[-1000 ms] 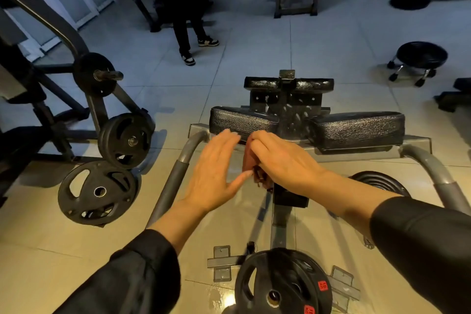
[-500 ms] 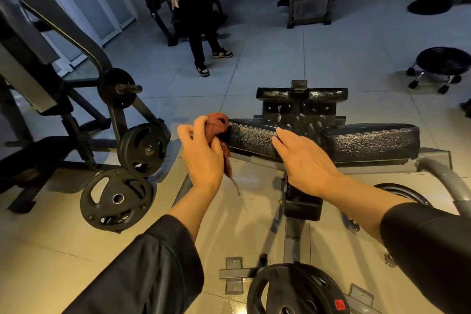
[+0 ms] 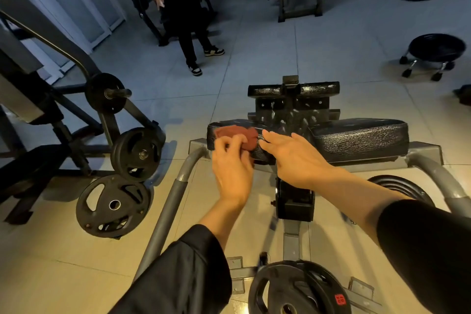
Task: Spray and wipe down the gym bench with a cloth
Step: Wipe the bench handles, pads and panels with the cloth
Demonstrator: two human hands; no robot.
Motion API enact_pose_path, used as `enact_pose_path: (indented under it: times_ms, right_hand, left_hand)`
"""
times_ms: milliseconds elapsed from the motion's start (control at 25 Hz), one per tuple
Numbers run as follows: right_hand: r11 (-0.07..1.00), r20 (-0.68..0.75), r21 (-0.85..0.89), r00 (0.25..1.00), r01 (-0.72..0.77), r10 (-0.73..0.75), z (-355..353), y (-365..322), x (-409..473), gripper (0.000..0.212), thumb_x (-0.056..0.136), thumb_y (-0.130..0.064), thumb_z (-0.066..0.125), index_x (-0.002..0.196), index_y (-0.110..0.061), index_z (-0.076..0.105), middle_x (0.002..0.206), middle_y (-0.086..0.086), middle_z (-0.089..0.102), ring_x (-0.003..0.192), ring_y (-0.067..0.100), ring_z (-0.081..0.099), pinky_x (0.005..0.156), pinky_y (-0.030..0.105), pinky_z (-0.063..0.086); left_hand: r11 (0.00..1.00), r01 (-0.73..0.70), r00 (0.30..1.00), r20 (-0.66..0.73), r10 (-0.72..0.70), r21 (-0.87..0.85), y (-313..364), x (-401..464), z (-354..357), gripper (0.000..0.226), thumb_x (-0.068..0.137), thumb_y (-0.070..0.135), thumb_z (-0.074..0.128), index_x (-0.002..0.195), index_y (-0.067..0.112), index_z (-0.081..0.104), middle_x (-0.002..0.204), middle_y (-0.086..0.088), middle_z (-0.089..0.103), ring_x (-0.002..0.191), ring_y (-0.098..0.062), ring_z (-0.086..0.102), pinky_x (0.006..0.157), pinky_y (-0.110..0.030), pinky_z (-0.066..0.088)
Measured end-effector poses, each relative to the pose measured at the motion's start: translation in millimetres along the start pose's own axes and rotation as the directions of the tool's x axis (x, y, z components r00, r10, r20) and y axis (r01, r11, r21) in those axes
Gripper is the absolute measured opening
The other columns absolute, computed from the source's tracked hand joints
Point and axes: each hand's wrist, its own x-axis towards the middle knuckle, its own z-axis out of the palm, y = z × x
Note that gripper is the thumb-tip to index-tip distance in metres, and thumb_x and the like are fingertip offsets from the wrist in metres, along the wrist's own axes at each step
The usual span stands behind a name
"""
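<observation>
The gym machine has two black textured pads: a left pad and a right pad, with a perforated black bracket between them. A reddish-brown cloth lies on top of the left pad. My left hand grips the cloth's near edge with curled fingers. My right hand rests with straight fingers on the left pad's inner end, just right of the cloth. No spray bottle is in view.
Grey frame tubes flank the pads. Weight plates hang on a rack at left and one leans on the floor; another plate sits near my feet. A person stands ahead. A wheeled stool is at right.
The cloth passed from my right hand to my left, which carried it left and then laid it on the left pad. My right hand settled flat on that pad.
</observation>
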Motion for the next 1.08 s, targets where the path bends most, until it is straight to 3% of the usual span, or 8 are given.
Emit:
enact_pose_path:
  times_ms: [160,320,440,560,760,840,960,1080]
  right_hand:
    - [0.999,0.016,0.025,1.000,0.022,-0.022,-15.6,4.9,-4.5,0.061,0.092,-0.006,0.050,0.148,-0.024,0.033,0.159,-0.002,0.023,0.147,0.015,0.018,0.120,0.045,0.003]
    - [0.970,-0.175,-0.231,0.984,-0.074,0.034,-29.4,46.2,-19.7,0.036,0.090,-0.017,0.055,0.126,-0.022,0.059,0.117,0.001,0.063,0.121,0.019,0.050,0.119,0.041,0.016]
    - [0.932,-0.134,-0.343,0.988,-0.116,0.074,-27.8,65.2,-41.8,0.039,0.093,-0.029,0.054,0.132,-0.026,0.055,0.135,-0.003,0.055,0.134,0.018,0.038,0.118,0.042,0.013]
    - [0.925,-0.101,-0.364,0.992,-0.106,0.074,-20.0,66.2,-54.1,0.058,0.093,-0.030,0.055,0.147,-0.023,0.036,0.155,0.000,0.031,0.146,0.020,0.018,0.119,0.045,0.005]
    - [0.927,-0.082,-0.356,0.992,-0.121,0.098,-14.3,70.6,-55.6,0.067,0.095,-0.027,0.052,0.153,-0.022,0.020,0.161,0.001,0.014,0.149,0.019,0.004,0.120,0.050,-0.002]
    - [0.930,-0.087,-0.344,0.991,-0.128,0.104,-11.4,72.8,-54.0,0.067,0.095,-0.026,0.051,0.153,-0.022,0.018,0.162,0.002,0.012,0.149,0.019,0.001,0.119,0.052,-0.003]
    - [0.926,-0.078,-0.360,0.993,-0.112,0.090,-13.6,70.8,-55.6,0.070,0.095,-0.026,0.051,0.154,-0.021,0.015,0.162,0.002,0.008,0.149,0.019,-0.003,0.118,0.054,-0.004]
    - [0.934,-0.093,-0.345,0.994,-0.090,0.061,-17.8,77.6,-65.9,0.071,0.095,-0.030,0.054,0.154,-0.022,0.016,0.162,0.001,0.009,0.149,0.020,-0.005,0.119,0.051,-0.006]
  left_hand:
    - [0.997,-0.031,0.998,0.060,0.035,-0.065,-1.5,-11.9,-4.1,0.025,0.088,0.004,0.059,0.110,0.016,0.055,0.113,0.000,0.042,0.101,-0.017,0.049,0.082,-0.021,0.046]
    - [0.986,0.159,0.983,-0.082,-0.162,-0.047,-12.3,13.9,-23.9,0.035,0.090,0.005,0.059,0.122,0.016,0.051,0.121,-0.007,0.044,0.106,-0.019,0.048,0.090,-0.027,0.043]
    - [0.996,-0.086,0.990,0.110,0.085,0.003,24.0,-6.0,4.6,0.030,0.088,0.005,0.061,0.115,0.017,0.058,0.123,-0.004,0.047,0.107,-0.021,0.048,0.093,-0.033,0.047]
    - [0.946,-0.324,0.910,0.281,0.304,0.028,41.6,-29.6,35.9,0.028,0.086,0.004,0.060,0.110,0.019,0.059,0.117,-0.002,0.048,0.099,-0.023,0.049,0.082,-0.038,0.049]
    - [0.993,-0.116,0.986,-0.123,0.115,0.007,34.9,-6.7,24.8,0.023,0.086,-0.001,0.060,0.105,0.012,0.060,0.109,-0.009,0.050,0.095,-0.021,0.047,0.076,-0.026,0.042]
    - [0.994,-0.109,0.993,-0.049,0.110,0.022,39.5,-3.8,29.0,0.020,0.087,0.003,0.064,0.105,0.012,0.062,0.111,-0.008,0.052,0.096,-0.020,0.047,0.079,-0.026,0.042]
    - [0.970,-0.213,0.952,0.249,0.178,0.118,40.6,-27.9,47.1,0.019,0.083,0.003,0.067,0.098,0.013,0.063,0.110,-0.005,0.053,0.096,-0.022,0.052,0.082,-0.033,0.049]
    - [0.993,-0.111,0.979,0.170,0.115,-0.030,49.2,-39.2,46.5,0.023,0.082,-0.003,0.064,0.097,0.014,0.059,0.105,-0.002,0.052,0.094,-0.019,0.052,0.080,-0.038,0.050]
